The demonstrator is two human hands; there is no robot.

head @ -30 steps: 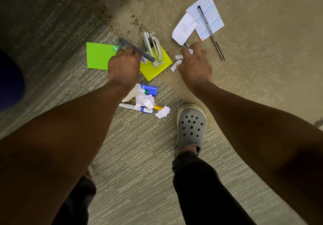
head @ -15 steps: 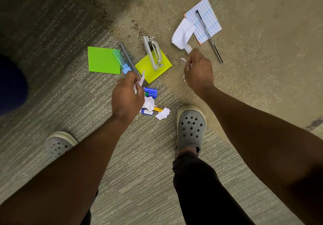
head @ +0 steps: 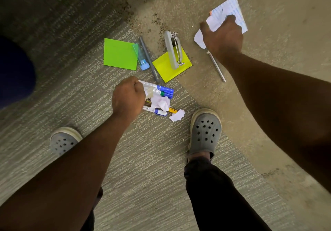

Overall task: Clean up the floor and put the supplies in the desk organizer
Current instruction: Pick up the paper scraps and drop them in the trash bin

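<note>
down on the carpet (head: 146, 159), the left hand (head: 128, 97) is curled over the near end of a bunch of markers (head: 161, 91), its fingers closed around something there, though whether it grips the markers or a scrap cannot be told. crumpled white paper (head: 162, 102) lies on the markers, and a torn scrap (head: 177, 115) sits just beside them, near the right shoe (head: 205, 131). the right hand (head: 222, 37) presses on a lined sheet (head: 232, 10) and a white torn sheet (head: 198, 38), fingers bent onto the paper; a thin pen (head: 217, 67) runs out from under the wrist. between the hands lie a green sticky pad (head: 119, 54), a small blue-capped tube (head: 143, 60), a grey pen (head: 148, 58) and a hole punch (head: 172, 49) resting on a yellow sticky pad (head: 166, 69). open carpet stretches toward the left shoe (head: 63, 139). bare floor (head: 268, 96) spreads right of the arm.
</note>
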